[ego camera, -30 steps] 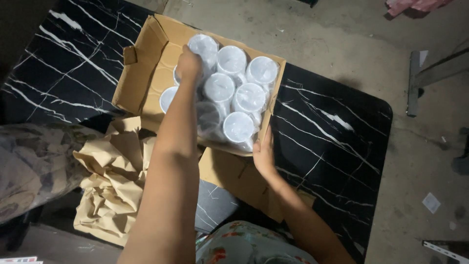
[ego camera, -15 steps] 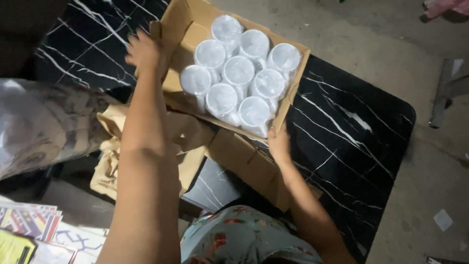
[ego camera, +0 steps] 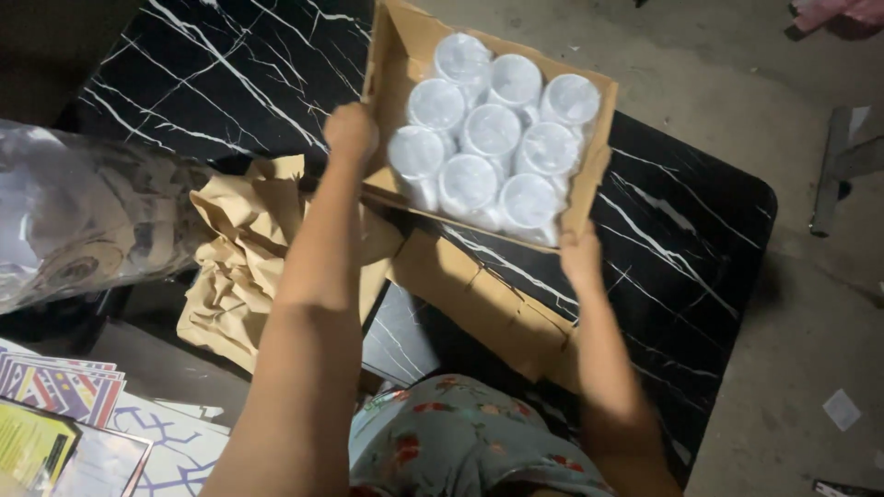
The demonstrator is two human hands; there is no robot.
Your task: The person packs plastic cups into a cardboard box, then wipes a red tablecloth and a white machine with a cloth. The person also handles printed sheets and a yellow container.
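Overhead view of two bare hands at an open cardboard box (ego camera: 401, 55). The box holds nine white round containers (ego camera: 491, 131), packed in three rows of three, lids upward and touching one another. The left hand (ego camera: 351, 132) closes its grip on the box's left wall, fingers curled over the edge. The right hand (ego camera: 581, 257) pinches the near right corner of the box, its grip pressed against the cardboard. The box sits tilted on a black bench (ego camera: 681, 230) veined with white lines like marble. One long box flap (ego camera: 479, 299) hangs open toward the person, lying across the bench edge. Left of the box lies one heap of crumpled brown packing paper (ego camera: 244, 248). Farther left rests one bulky bundle wrapped in clear plastic film (ego camera: 83, 216). At the lower left lies a small stack of printed sheets (ego camera: 64, 405), coloured yellow, blue and white. The floor (ego camera: 737, 92) beyond the bench is bare grey concrete, with one small white paper scrap (ego camera: 842, 409) at the right.
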